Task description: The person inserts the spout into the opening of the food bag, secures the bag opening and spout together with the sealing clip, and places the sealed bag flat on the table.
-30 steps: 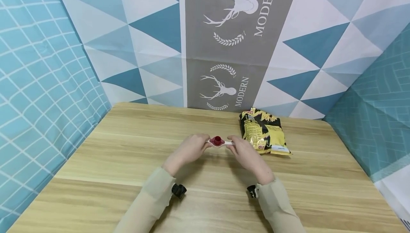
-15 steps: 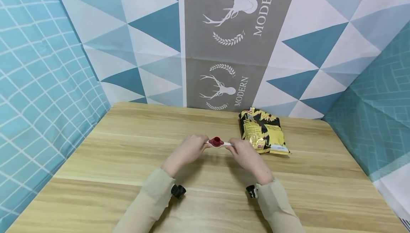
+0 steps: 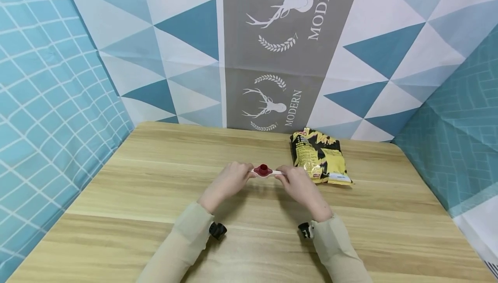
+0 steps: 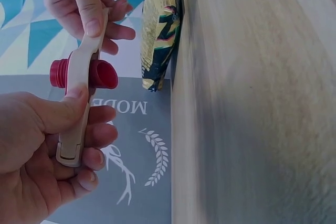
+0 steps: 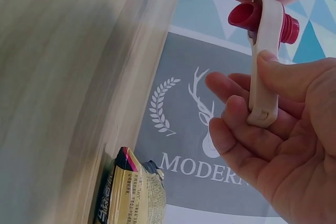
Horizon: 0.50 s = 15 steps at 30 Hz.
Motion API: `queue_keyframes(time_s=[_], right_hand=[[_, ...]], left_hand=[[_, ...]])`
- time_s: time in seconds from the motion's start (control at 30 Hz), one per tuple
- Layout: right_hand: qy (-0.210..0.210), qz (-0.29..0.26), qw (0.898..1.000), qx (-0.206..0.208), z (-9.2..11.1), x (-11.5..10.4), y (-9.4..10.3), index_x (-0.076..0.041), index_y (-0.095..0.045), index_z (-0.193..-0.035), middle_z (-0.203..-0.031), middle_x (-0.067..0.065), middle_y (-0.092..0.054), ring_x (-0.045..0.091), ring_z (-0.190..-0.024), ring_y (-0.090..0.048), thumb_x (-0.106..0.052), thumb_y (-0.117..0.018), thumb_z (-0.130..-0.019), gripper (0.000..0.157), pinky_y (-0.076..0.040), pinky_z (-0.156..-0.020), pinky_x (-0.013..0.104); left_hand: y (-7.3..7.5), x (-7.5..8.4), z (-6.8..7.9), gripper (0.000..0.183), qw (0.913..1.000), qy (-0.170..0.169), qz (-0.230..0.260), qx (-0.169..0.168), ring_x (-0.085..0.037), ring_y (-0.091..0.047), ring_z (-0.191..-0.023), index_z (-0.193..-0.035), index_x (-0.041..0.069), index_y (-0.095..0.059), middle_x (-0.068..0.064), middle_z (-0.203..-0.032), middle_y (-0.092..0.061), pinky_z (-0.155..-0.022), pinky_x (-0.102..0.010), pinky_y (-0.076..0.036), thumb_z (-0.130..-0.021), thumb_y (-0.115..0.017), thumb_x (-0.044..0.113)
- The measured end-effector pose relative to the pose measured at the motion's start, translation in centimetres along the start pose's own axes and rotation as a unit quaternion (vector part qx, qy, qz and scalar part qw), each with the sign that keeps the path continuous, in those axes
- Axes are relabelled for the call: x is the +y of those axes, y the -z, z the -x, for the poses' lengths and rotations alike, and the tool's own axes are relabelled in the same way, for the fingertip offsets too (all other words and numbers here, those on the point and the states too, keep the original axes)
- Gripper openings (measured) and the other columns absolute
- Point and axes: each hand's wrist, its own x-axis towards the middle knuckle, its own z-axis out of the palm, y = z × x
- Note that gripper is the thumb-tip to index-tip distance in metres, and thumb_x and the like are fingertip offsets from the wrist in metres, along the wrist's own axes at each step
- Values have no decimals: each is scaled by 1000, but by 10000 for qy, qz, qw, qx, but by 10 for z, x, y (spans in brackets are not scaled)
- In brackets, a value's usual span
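Both hands hold a white bag clip [image 4: 79, 69] with a red pour spout [image 3: 263, 170] through its middle, raised over the tabletop. The left hand [image 3: 229, 180] pinches one end of the clip. At the opposite end, the right hand [image 3: 302, 188] grips it between thumb and fingers. In the left wrist view, the left thumb lies flat along the clip body, with fingers curled behind. The right wrist view shows the spout's slanted opening on one side and its threaded red neck [image 5: 290, 29] on the other. The clip's two arms lie together.
A yellow and black snack bag [image 3: 323, 158] lies near the back edge of the wooden table [image 3: 163, 188], just beyond the right hand. Patterned cloth walls [image 3: 186, 58] rise behind and beside the table. Each wrist carries a small black camera [image 3: 218, 231].
Both hands keep their hold on the bag clip, nearly still. The head view has shifted slightly.
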Motion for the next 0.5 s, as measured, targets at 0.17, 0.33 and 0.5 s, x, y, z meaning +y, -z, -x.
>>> queue_keyframes(time_s=[0.17, 0.33, 0.5], right_hand=[[-60, -5, 10000, 7, 0, -1, -1, -4, -61, -92, -64, -4, -54, 5, -49, -42, -20, -56, -82, 20, -37, -46, 19], [5, 83, 9999, 100, 0, 1, -2, -4, -62, -87, -59, -5, -50, 5, -47, -40, -20, -57, -81, 18, -35, -44, 19], [-92, 52, 9997, 218, 0, 1, 0, -4, -60, -82, -53, -7, -44, 7, -44, -38, -20, -59, -80, 16, -33, -42, 20]], left_hand=[[-1, 0, 1, 22, 10000, 68, 4, -20, -7, -42, -48, -71, 12, -58, 7, -56, -47, -47, -20, -37, -81, -54, 32], [-3, 1, 0, 21, 9999, 112, 8, -33, -6, -43, -48, -71, 12, -59, 7, -56, -49, -49, -20, -38, -80, -55, 30], [-2, 1, 0, 23, 10000, 66, -9, -49, -7, -42, -49, -70, 12, -57, 7, -54, -46, -49, -20, -38, -82, -53, 32]])
